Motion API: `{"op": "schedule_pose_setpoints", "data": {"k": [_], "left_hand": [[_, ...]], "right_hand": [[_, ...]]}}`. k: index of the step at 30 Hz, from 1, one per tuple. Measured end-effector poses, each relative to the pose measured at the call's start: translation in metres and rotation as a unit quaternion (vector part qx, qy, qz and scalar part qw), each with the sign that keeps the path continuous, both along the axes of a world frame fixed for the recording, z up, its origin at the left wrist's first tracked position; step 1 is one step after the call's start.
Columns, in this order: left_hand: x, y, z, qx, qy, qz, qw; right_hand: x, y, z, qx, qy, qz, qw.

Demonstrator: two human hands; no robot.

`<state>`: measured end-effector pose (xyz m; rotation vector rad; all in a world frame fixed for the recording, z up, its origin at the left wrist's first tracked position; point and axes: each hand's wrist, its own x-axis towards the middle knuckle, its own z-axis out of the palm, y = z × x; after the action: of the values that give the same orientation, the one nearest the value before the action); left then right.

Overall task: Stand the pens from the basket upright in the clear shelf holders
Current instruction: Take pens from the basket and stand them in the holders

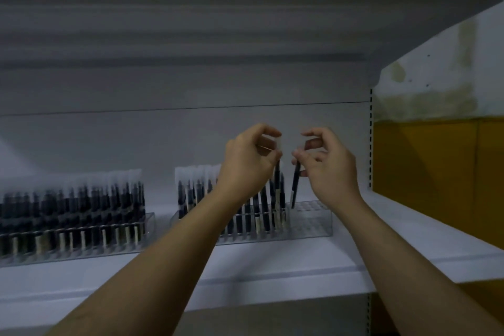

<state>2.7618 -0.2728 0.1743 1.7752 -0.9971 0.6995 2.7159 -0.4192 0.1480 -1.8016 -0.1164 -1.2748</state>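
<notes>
Two pens are in my grip. My left hand (249, 161) pinches the left-hand pen (277, 174) by its top, upright among the standing pens. My right hand (327, 163) pinches the right-hand pen (295, 188), slightly tilted, its lower tip at the bare holes at the right end of the clear holder (311, 224). That holder stands toward the right edge of the shelf (272, 267), with a full holder (81, 248) toward its left.

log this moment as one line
left hand: pinches first pen among standing pens | right hand: pinches second pen, tip at empty slots | right holder: part filled
</notes>
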Motion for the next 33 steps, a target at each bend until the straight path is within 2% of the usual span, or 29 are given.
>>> {"op": "schedule_pose_setpoints", "data": {"k": [9,14,16,19,21,25,29,33], "left_hand": [[0.020,-0.011,-0.008,-0.004,0.011,0.006,1.000],[0.016,-0.005,-0.010,-0.006,0.012,-0.002,1.000],[0.014,-0.002,-0.010,-0.009,0.013,-0.002,1.000],[0.010,0.002,-0.010,0.008,0.020,-0.004,1.000],[0.010,0.001,-0.012,0.036,0.031,0.003,0.999],[0.013,-0.007,-0.017,0.078,0.039,0.053,0.995],[0.020,-0.013,-0.017,0.101,0.034,0.096,0.990],[0.027,-0.016,-0.012,0.186,0.027,0.173,0.967]], "right_hand": [[0.028,-0.009,-0.008,0.036,0.002,0.015,0.999],[0.027,-0.010,-0.018,0.017,0.047,0.026,0.998],[0.025,-0.007,-0.023,-0.018,0.071,0.013,0.997],[0.017,-0.003,-0.029,-0.145,0.111,-0.030,0.983],[0.010,-0.003,-0.028,-0.195,0.139,-0.044,0.970],[0.005,-0.008,-0.022,-0.232,0.222,-0.038,0.946],[0.004,-0.011,-0.017,-0.224,0.247,-0.004,0.943],[0.007,-0.008,-0.021,-0.270,0.280,-0.050,0.920]]}}
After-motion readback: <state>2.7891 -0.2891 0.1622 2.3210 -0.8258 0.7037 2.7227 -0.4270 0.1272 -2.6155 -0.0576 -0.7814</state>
